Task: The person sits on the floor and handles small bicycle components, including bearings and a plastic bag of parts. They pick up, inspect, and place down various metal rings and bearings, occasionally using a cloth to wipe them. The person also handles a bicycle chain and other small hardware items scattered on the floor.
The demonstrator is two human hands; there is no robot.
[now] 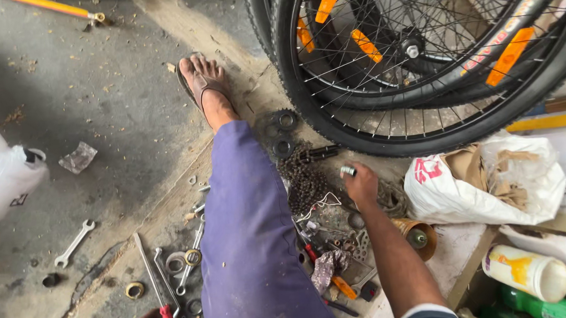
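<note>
You are sitting on a dusty concrete floor [102,90]. At near left lie a spanner [74,243], loose rings [176,262] and long wrenches [149,268]. A white bag [4,174] rests at far left. Right of your leg sit sprockets [284,132], a chain pile [306,180], a rag [328,268] and another white bag [487,182]; wheels [421,118] stand beyond.

Shiny metal wrench [74,243]; rough dusty concrete floor [103,109]; glossy plastic bag [488,188].

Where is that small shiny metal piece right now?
The small metal piece is pinched in the right hand, right of the purple-trousered leg, above the bicycle chain pile and below the wheel.
</note>
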